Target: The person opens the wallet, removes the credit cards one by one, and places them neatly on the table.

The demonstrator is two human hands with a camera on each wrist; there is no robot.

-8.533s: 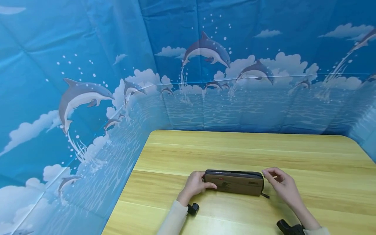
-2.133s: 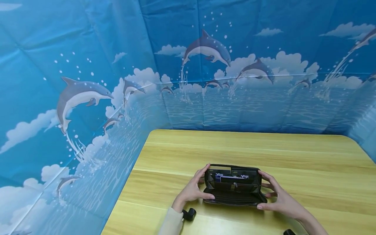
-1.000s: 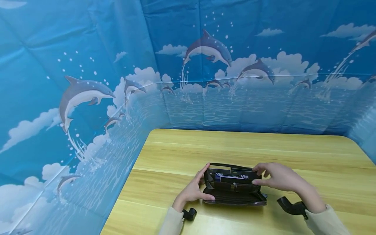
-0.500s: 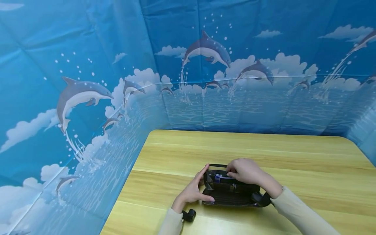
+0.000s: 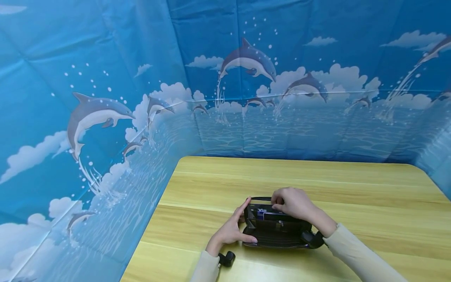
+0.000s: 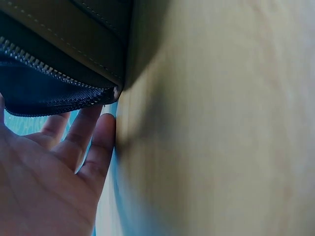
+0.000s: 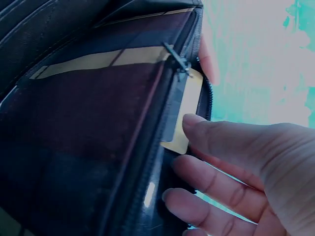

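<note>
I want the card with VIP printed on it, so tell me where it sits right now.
In the head view the VIP card sits in the back slots of the open wallet, left of centre, just beside the right hand.

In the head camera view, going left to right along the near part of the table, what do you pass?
Left hand → open wallet, with the right hand over its far edge → bare wooden table.

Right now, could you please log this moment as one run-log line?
wallet: unzipped, open on table | left hand: steadies wallet's left end | right hand: fingers at card in slot
</note>
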